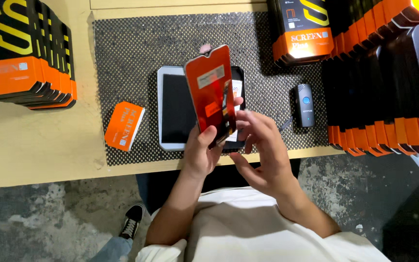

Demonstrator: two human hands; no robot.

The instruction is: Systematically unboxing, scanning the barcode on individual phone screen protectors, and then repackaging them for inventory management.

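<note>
The orange phone screen panel (211, 92) stands nearly upright above the tabletop (35, 140), its long axis running from the hands up and away, notch end farthest. The left hand (201, 153) has its grip clenched around the panel's lower end. The right hand (263, 150) is just beside that lower edge, its fingertips (238, 103) touching it, grip loose and grasping nothing. Beneath lie a white tablet (173, 109) on a dotted black mat (136, 48), a small orange box (123, 125) and a black handheld scanner (304, 104).

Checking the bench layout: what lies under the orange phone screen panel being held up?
Under the orange screen panel lie a white tablet and a black tray's edge on the dotted mat; the tray's contents are mostly covered.
</note>
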